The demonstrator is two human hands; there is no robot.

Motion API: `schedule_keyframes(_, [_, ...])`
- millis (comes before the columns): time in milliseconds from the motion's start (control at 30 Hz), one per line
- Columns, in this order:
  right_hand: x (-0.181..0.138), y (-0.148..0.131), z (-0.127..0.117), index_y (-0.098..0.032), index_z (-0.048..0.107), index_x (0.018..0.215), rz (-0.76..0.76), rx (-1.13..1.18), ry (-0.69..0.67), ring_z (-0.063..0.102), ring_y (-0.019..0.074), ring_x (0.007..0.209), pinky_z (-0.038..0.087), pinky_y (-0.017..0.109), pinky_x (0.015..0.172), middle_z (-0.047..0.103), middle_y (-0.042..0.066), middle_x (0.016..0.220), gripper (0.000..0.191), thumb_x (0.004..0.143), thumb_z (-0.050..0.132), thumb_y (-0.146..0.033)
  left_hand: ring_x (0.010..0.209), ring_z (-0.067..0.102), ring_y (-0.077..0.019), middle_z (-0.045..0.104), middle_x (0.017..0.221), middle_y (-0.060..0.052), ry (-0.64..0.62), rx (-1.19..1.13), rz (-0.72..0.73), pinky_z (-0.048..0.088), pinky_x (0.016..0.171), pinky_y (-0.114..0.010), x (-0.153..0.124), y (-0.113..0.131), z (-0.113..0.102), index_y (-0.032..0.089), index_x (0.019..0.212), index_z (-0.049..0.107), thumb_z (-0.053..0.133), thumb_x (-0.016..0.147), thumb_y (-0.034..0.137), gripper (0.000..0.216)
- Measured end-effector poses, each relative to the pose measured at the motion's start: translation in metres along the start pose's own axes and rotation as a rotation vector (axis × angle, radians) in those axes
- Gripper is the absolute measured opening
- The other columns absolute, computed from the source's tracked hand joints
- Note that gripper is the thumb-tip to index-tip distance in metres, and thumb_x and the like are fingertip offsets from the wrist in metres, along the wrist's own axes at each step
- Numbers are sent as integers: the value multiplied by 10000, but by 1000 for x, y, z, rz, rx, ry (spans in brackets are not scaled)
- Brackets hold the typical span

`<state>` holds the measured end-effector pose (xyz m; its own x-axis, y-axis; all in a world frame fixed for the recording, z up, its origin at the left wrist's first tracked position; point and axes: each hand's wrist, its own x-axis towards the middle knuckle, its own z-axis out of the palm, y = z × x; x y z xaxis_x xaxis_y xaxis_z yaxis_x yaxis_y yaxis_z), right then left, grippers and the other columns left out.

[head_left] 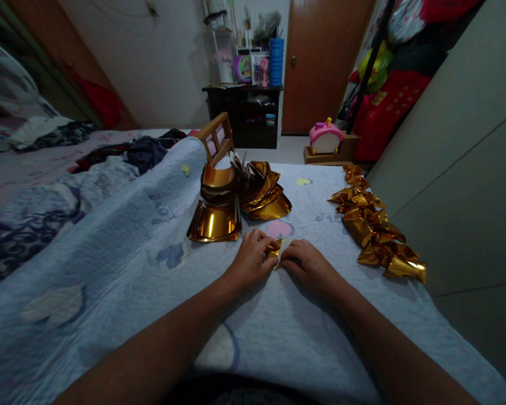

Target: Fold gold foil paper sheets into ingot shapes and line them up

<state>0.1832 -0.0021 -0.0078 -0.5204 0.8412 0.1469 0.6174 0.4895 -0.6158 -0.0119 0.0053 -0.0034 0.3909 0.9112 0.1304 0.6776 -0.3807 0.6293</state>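
Note:
A small piece of shiny gold foil paper (275,248) is between my two hands, low over the blue bedspread. My left hand (253,253) is closed on it from the left, thumb and fingers around its sides. At its right edge my right hand (307,261) pinches with the fingertips; how much of the edge it holds is partly hidden. Beyond my hands lie fanned stacks of flat gold sheets (217,220), some bent upward. To the right runs a row of folded gold foil pieces (365,228), overlapping one another.
The light blue bedspread (152,315) has heart patterns and rises in a ridge on the left. A wooden frame (216,138) stands behind the stacks. Clothes (147,149) lie at the left. A pale cabinet (468,169) borders the right side. A pink toy (325,138) sits farther back.

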Motion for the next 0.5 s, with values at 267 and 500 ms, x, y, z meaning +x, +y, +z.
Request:
schedule_keyframes(267, [4, 5, 12, -175, 666, 827, 91, -102, 47, 533, 205, 870, 376, 339, 803, 618, 49, 861, 111, 910, 598, -147, 894, 568, -221, 643, 841, -34, -120, -14, 32, 405, 825, -347, 4, -4, -2, 183, 786, 635, 653, 835, 156, 59])
schedule_keyframes(500, [4, 3, 15, -180, 652, 829, 135, -150, 83, 517, 215, 883, 349, 341, 793, 617, 54, 884, 57, 882, 636, -168, 922, 566, -226, 659, 893, -48, -190, -11, 72, 399, 854, -352, 4, -5, -9, 186, 841, 673, 591, 871, 160, 91])
